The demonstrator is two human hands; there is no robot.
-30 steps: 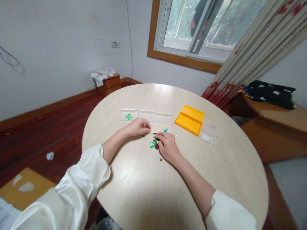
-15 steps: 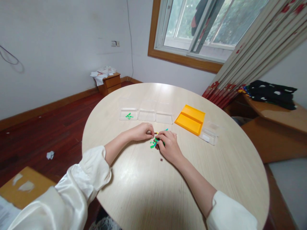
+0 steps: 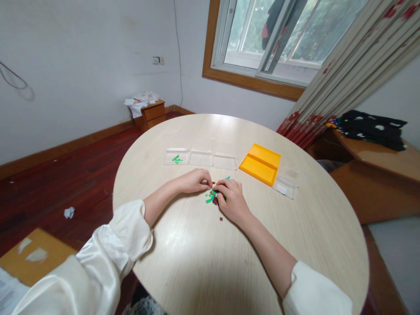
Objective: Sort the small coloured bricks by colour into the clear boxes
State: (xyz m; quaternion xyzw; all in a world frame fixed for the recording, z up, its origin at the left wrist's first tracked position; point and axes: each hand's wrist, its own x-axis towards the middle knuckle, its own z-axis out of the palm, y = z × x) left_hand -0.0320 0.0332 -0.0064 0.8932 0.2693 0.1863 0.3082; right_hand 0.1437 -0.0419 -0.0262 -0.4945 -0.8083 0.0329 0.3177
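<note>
Round table (image 3: pixel 203 258) by a window (image 3: pixel 241 41). Progress as I see it: some green pcs (image 3: pixel 177 159) are in the L box (image 3: pixel 167 161); the mixed pile (image 3: pixel 215 200), greens incl., is out on the tabletop, w/ a brown pc (image 3: pixel 221 219) nearby. L hand (image 3: pixel 194 180) is pinched at the pile, R hand (image 3: pixel 232 197) curled over it; can't tell if either grasps a pc. Vs 1 s ago, L hand's moved in closer; box pcs look unchanged.
</note>
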